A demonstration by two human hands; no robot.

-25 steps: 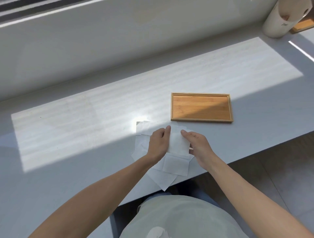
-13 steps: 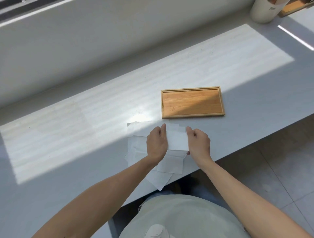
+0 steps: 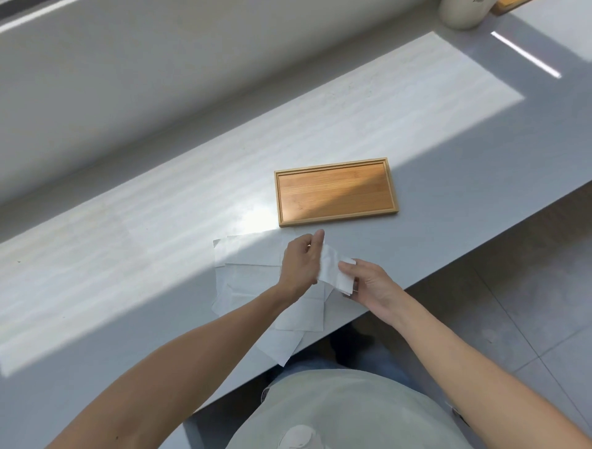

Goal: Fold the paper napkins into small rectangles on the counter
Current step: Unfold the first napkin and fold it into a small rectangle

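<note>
Now both hands' fingers pinch the folded napkin [image 3: 333,269], lifted and tilted since flat on the pile [image 3: 256,275].

one wooden tray [image 3: 336,191], several napkins [image 3: 250,278], two hands [image 3: 299,266]

left hand [image 3: 299,264]: fingers curled, pinching | right hand [image 3: 368,282]: thumb-and-finger pinch | forearms converging

A pale container [image 3: 461,14] and a wooden item [image 3: 509,4] are cut off by the top edge; part of the napkin pile [image 3: 246,275] is hidden beneath the left hand [image 3: 299,264] and forearm.
</note>
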